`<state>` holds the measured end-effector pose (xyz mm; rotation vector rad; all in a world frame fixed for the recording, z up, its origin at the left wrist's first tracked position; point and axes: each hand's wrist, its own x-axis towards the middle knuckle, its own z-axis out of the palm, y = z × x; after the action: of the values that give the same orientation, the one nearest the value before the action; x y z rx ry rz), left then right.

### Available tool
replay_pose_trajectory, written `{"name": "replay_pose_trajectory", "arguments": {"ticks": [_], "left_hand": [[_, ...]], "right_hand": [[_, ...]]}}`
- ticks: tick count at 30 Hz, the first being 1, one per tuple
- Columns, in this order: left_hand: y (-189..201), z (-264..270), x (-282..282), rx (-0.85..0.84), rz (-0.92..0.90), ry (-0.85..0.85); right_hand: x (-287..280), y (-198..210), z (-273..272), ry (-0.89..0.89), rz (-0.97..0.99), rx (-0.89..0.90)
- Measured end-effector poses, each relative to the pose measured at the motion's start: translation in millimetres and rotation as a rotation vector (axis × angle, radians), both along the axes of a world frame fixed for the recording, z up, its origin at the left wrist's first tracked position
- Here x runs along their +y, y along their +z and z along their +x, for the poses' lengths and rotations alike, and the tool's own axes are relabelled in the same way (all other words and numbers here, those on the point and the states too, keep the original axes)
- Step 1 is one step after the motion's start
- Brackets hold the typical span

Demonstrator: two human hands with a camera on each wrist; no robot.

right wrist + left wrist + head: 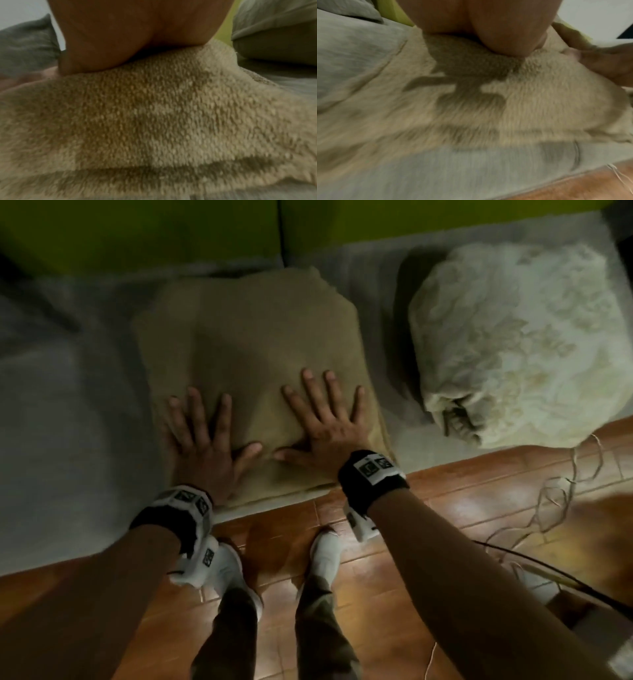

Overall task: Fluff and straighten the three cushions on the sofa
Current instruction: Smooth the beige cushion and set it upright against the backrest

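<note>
Pressing down flat in the head view, the left hand (202, 446) and the right hand (325, 429) both lie palm-down with fingers spread on the tan cushion (253, 344), which lies flat on the grey sofa seat (68, 412) near its front edge. Neither grip closes on anything; both are wide and flat. A cream fluffy cushion (520, 344) sits on the seat just to the right, apart from the tan one. Green backrest pads (137, 231) run behind. White shoes (327, 553) stand on the wooden floor (445, 508), with a loose cord (561, 487) nearby.

From the left wrist, the heel of the palm (479, 27) sinks into the nubbly tan fabric (539, 94); the picture is blurred.

From the right wrist, the palm (137, 33) rests on the same tan pile (171, 115), a grey cushion (25, 47) behind.
</note>
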<state>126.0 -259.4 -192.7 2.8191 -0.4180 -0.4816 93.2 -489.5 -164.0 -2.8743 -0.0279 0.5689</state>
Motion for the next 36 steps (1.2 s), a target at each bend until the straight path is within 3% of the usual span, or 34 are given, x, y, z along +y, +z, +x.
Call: {"name": "replay_pose_trajectory", "arguments": {"ticks": [8, 12, 15, 17, 18, 21, 23, 26, 30, 33, 36], "left_hand": [[-23.1, -76.7, 44.4, 0.289, 0.122, 0.075], [-15.4, -97.5, 81.0, 0.505, 0.253, 0.083], [19.3, -96.6, 86.6, 0.46, 0.154, 0.3], [51.9, -84.8, 74.1, 0.314, 0.016, 0.49], [67.3, -77.3, 62.3, 0.21, -0.043, 0.495], [93.1, -59.8, 8.2, -0.098, -0.166, 0.219], [85.2, -53.8, -26.6, -0.202, -0.123, 0.031], [50.2, -47.5, -41.2, -0.144, 0.071, 0.009], [9.9, -49.6, -25.5, -0.072, 0.182, -0.053], [0.2, -48.1, -12.8, -0.047, 0.258, -0.109], [-2.5, -46.1, -2.7, -0.065, 0.287, -0.148]], "right_hand": [[-0.3, -9.9, 5.1, -0.024, -0.054, 0.153], [2.9, -3.9, 10.3, -0.044, -0.087, 0.209], [1.8, 3.5, 12.7, -0.055, -0.081, 0.208], [-1.3, 13.6, 11.7, -0.057, -0.064, 0.165], [-2.4, 22.5, 10.1, -0.053, -0.045, 0.117], [1.9, 51.9, -3.5, 0.024, 0.045, -0.164], [12.5, 56.0, -12.3, 0.097, 0.084, -0.29], [19.1, 23.2, -18.8, 0.083, 0.062, -0.214], [-6.1, -21.6, -31.5, 0.165, 0.017, -0.142], [-36.5, -35.2, -38.8, 0.229, -0.075, -0.139], [-62.8, -41.0, -46.9, 0.175, -0.082, -0.106]]}}
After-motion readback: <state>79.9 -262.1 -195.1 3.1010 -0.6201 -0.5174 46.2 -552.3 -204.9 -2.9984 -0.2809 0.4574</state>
